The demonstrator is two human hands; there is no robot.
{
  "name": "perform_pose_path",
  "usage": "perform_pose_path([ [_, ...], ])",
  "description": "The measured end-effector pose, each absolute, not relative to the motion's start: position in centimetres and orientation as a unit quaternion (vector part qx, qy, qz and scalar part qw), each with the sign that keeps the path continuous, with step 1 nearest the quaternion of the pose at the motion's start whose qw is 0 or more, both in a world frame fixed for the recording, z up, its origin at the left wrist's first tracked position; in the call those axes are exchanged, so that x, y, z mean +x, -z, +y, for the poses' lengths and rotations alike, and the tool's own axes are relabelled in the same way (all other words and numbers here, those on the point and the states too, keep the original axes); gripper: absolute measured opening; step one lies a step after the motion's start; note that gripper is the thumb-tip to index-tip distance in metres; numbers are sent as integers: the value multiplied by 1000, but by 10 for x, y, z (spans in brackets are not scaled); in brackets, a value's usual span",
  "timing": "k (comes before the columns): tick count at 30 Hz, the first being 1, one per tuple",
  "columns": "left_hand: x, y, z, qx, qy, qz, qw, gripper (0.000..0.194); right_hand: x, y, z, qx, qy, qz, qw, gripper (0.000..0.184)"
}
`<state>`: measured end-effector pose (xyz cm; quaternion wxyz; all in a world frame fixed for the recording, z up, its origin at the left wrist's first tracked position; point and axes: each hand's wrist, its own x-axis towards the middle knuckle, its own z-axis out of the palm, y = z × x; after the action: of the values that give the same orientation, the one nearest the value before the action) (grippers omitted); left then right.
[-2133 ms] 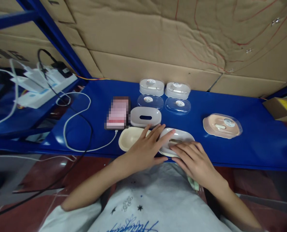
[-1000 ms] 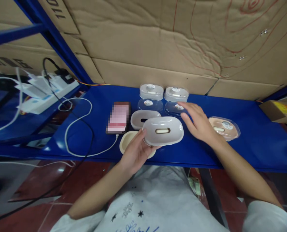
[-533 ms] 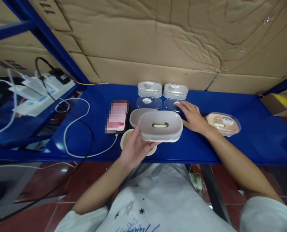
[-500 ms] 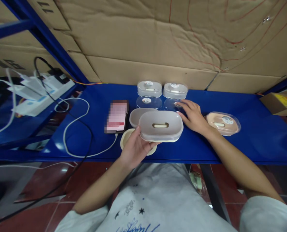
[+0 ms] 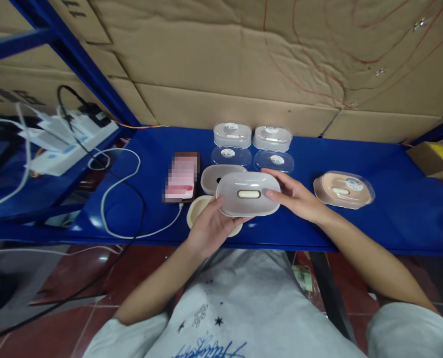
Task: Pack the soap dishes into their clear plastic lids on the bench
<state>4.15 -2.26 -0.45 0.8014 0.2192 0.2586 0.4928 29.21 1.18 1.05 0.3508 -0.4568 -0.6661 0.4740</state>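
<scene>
Both hands hold a pale grey oval soap dish (image 5: 249, 205) with a cream bar-shaped piece (image 5: 248, 194) in its middle slot. My left hand (image 5: 209, 229) is closed on its left end, thumb at the rim and fingers beneath. On its right end, my right hand (image 5: 298, 196) grips with the thumb over the rim. Behind and left of it lies another grey dish (image 5: 210, 180), partly covered. A cream oval dish (image 5: 194, 213) sits below, mostly hidden by my left hand. Two clear lids with round stickers, a left lid (image 5: 221, 160) and a right lid (image 5: 266, 164), lie farther back.
Two grey lidded dishes, a left one (image 5: 223, 140) and a right one (image 5: 266, 144), stand by the cardboard wall (image 5: 214, 99). A peach lidded dish (image 5: 329, 199) is at right. A phone (image 5: 180, 179) with a white cable (image 5: 119, 181) and a power strip (image 5: 53, 161) are at left.
My right hand has come from the right clear lid to the held soap dish and taken its right end. The cream piece now sits squarely in the slot.
</scene>
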Motion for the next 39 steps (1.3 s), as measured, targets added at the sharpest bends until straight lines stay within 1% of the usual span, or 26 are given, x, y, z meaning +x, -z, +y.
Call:
perform_pose_path([
  [2, 41, 4, -23, 217, -496, 261, 799, 62, 300, -4, 24, -468, -434, -681, 359, 58],
  [3, 41, 4, -23, 218, -497, 261, 799, 62, 305, 0, 31, -484, -391, -692, 366, 59],
  [5, 42, 4, -23, 220, -493, 262, 800, 61, 317, 9, 44, -531, -261, -721, 360, 63],
  [7, 42, 4, -24, 221, -489, 262, 802, 61, 326, 16, 54, -571, -129, -751, 306, 65],
  [8, 42, 4, -24, 221, -489, 262, 802, 61, 330, 18, 56, -582, -84, -762, 270, 66],
  [10, 43, 4, -25, 221, -491, 258, 802, 61, 334, 19, 56, -587, -28, -779, 216, 66],
  [12, 43, 4, -26, 223, -491, 252, 803, 63, 335, 18, 52, -573, 3, -797, 189, 70],
  [14, 42, 4, -26, 225, -489, 243, 807, 64, 337, 17, 50, -551, 9, -816, 178, 76],
  [17, 42, 6, -26, 230, -484, 229, 813, 65, 339, 17, 52, -519, -40, -835, 178, 75],
  [19, 42, 6, -26, 228, -485, 228, 813, 64, 338, 17, 55, -514, -72, -830, 206, 74],
  [21, 41, 7, -26, 227, -486, 231, 812, 63, 336, 14, 55, -531, -106, -799, 261, 75],
  [22, 41, 7, -26, 228, -486, 231, 811, 63, 334, 11, 54, -545, -143, -772, 294, 75],
  [24, 42, 7, -26, 231, -486, 225, 812, 63, 329, 2, 49, -556, -274, -702, 350, 71],
  [26, 42, 6, -26, 232, -485, 222, 813, 64, 325, -7, 42, -520, -414, -642, 383, 68],
  [27, 42, 6, -26, 231, -484, 224, 814, 65, 323, -12, 37, -487, -457, -634, 390, 69],
  [28, 43, 6, -26, 229, -484, 226, 814, 66, 321, -16, 31, -455, -472, -644, 395, 71],
  [30, 44, 6, -26, 225, -485, 229, 814, 67, 314, -22, 19, -409, -424, -704, 396, 73],
  [33, 45, 7, -27, 231, -484, 228, 813, 64, 300, -24, 3, -391, -240, -811, 363, 84],
  [35, 45, 8, -27, 239, -483, 222, 813, 63, 290, -22, -5, -384, -131, -850, 336, 88],
  [37, 46, 8, -28, 243, -483, 213, 814, 65, 284, -19, -8, -377, -82, -865, 321, 89],
  [39, 46, 9, -28, 246, -482, 205, 816, 67, 283, -16, -8, -373, -74, -869, 316, 89],
])
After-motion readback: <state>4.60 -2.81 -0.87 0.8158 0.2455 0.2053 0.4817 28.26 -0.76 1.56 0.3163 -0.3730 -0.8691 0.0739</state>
